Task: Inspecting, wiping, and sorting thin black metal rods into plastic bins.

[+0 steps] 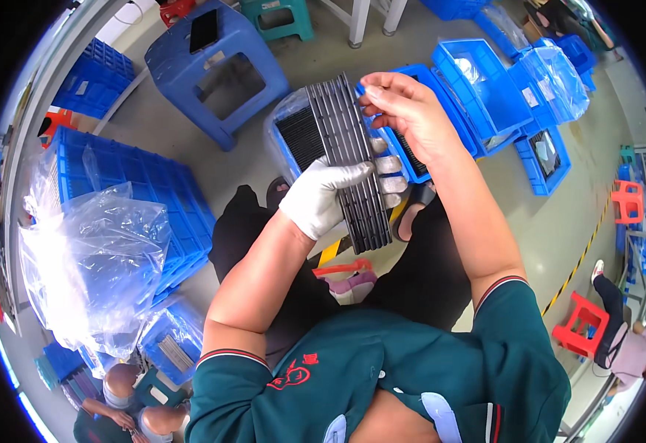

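Up in front of us, we hold a stack of thin dark slatted plates [352, 159] over our lap. Our left hand [321, 196], in a white glove, wraps around the stack from the side, fingers pressed across its face. Our bare right hand [404, 111] pinches the stack's top corner between thumb and fingertips. Just behind the stack, on the floor, sits a blue bin [430, 92] lined with clear plastic, and a blue stool [216, 70] stands further left. A clear plastic bag [90, 258] drapes over blue crates [164, 199] on our left.
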Action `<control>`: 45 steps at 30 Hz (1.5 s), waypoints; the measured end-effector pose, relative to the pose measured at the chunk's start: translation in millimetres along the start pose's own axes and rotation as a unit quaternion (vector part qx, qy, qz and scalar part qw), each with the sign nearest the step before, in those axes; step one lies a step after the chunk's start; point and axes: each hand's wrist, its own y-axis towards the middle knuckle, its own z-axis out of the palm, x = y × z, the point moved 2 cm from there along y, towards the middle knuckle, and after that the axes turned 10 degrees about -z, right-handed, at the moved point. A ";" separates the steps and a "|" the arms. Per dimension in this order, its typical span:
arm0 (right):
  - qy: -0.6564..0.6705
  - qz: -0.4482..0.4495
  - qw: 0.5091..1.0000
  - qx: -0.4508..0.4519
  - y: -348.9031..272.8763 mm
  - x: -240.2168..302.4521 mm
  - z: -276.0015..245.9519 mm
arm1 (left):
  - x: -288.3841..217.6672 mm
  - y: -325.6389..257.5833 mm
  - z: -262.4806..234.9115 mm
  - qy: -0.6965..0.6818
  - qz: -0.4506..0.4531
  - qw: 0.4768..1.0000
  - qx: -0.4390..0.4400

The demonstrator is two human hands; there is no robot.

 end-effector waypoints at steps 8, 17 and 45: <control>0.033 0.060 0.996 0.050 -3.1 -3.4 17.2 | 9.3 -2.7 -2.8 0.032 -0.020 0.999 0.008; 0.017 0.060 0.996 0.056 -0.2 -10.9 22.6 | 13.9 -5.0 -1.7 0.036 -0.033 0.999 0.013; 0.014 0.048 0.999 0.022 0.3 -11.9 10.9 | 15.7 -5.5 -0.4 0.022 -0.039 0.999 0.012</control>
